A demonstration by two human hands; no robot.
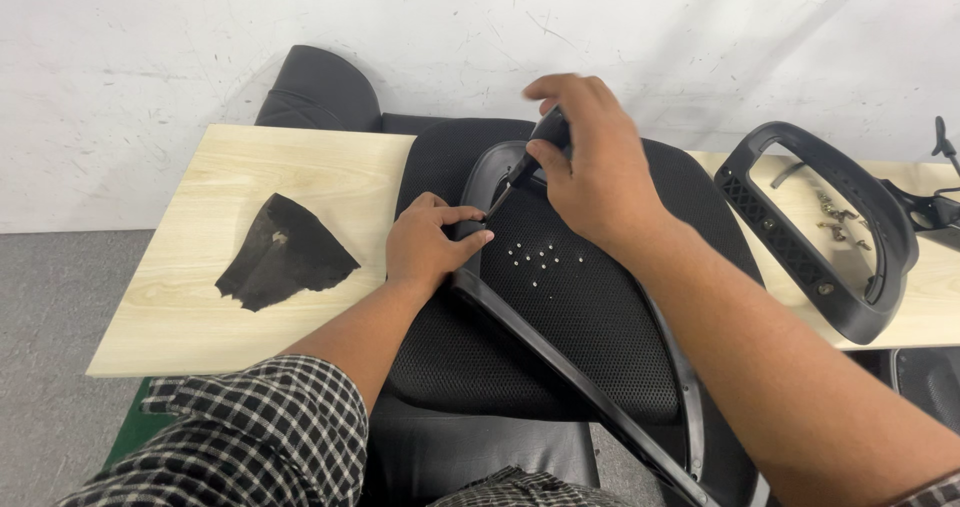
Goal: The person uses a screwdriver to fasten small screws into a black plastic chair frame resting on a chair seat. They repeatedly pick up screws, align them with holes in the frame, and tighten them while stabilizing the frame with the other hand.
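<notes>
Bright even indoor light, soft shadows, no glare, slight motion blur, mostly sharp

A mesh seat cushion (560, 317) lies between two boards of the tabletop (330, 182), an armrest frame (560, 367) on it under both hands, a torn sheet (285, 252) on the left board, and a second armrest (820, 232) beside loose screws (838, 217) on the right.
</notes>
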